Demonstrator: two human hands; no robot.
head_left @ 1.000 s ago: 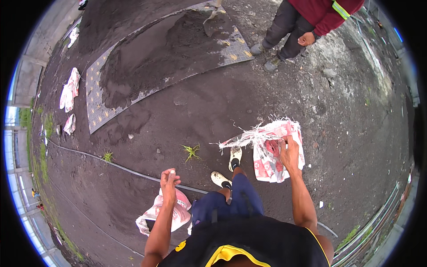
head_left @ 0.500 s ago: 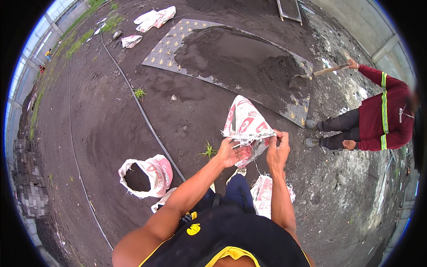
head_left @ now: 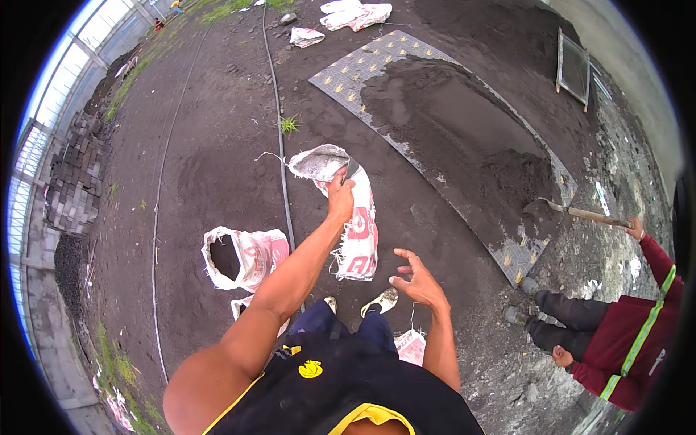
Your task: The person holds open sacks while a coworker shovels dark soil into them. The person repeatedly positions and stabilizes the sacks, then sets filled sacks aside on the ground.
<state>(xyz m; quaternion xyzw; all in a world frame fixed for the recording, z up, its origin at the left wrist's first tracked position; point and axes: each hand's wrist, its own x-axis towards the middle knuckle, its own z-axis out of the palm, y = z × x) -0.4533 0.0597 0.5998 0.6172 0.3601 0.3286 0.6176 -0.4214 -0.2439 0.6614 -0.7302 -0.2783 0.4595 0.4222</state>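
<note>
My left hand [head_left: 341,194] grips a white woven sack [head_left: 357,239] with red print by the edge of its mouth. The sack's grey inside shows at the top, and its frayed lower end hangs down in front of my shoes. My right hand [head_left: 421,279] is apart from the sack, to its lower right, with fingers spread and nothing in them. Left of my left forearm stands a similar sack [head_left: 262,254] filled with dark sand, its mouth rolled open. Another white sack [head_left: 411,346] lies by my right forearm, partly hidden.
A patterned sheet [head_left: 341,76] carries a heap of dark sand [head_left: 464,123]. At the right a co-worker in a maroon top [head_left: 616,341] holds a shovel [head_left: 591,215] at the heap. A hose [head_left: 279,138] crosses the ground. Empty-looking sacks [head_left: 355,14] and a framed screen [head_left: 573,69] lie farther off.
My right hand has let go of the sack and drawn down and away. My left hand has swung the sack up and left, turning its open mouth upward. The view has shifted.
</note>
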